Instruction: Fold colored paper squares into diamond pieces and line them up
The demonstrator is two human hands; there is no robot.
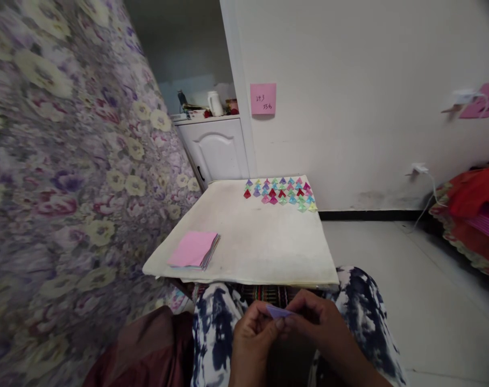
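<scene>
A small piece of folded purple paper [278,312] is pinched between both hands, above my lap and just in front of the table's near edge. My left hand [255,329] closes on its left side with thumb and fingers. On its right side, my right hand [313,318] grips it the same way. Fingers cover part of the paper, so its full shape is hidden. A stack of square paper sheets [193,249], pink on top, lies at the table's near left. Several small folded paper pieces [282,192] in many colours stand in rows at the far right of the table.
The low table [260,242] has a cream cover. Floral fabric [86,177] hangs along the left. A white cabinet [218,148] stands behind, with a white jug [215,104] on top. A pink note [263,99] sticks to the wall. Red cloth [476,193] lies at the right.
</scene>
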